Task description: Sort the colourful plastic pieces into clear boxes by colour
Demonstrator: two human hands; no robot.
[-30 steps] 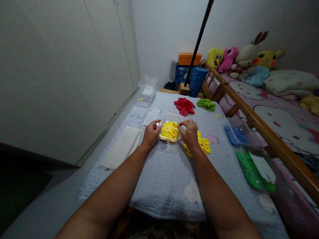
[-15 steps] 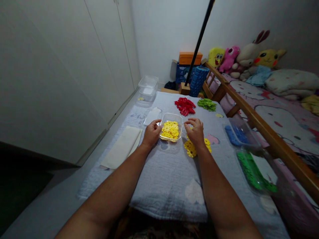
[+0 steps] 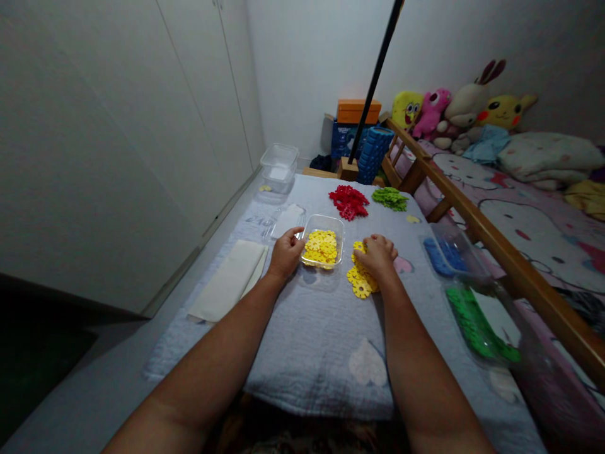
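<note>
The yellow discs [image 3: 362, 282] lie under the curled right fingers [image 3: 387, 246], whose pinch cannot be confirmed, and in the tub [image 3: 324, 221] beside the bent left fingers [image 3: 295, 232], grip unclear; presumably light, stiff and slippery, each is best taken by its edge.

right hand [image 3: 379, 255]: grip hidden | loose yellow pieces [image 3: 362, 288]: partly covered | bed [image 3: 534, 239]: cut off right

Yellow pieces [image 3: 321, 247], red pile [image 3: 348, 202], lime-green pile [image 3: 389, 198], heart-printed grey-blue cloth [image 3: 307, 359].
</note>
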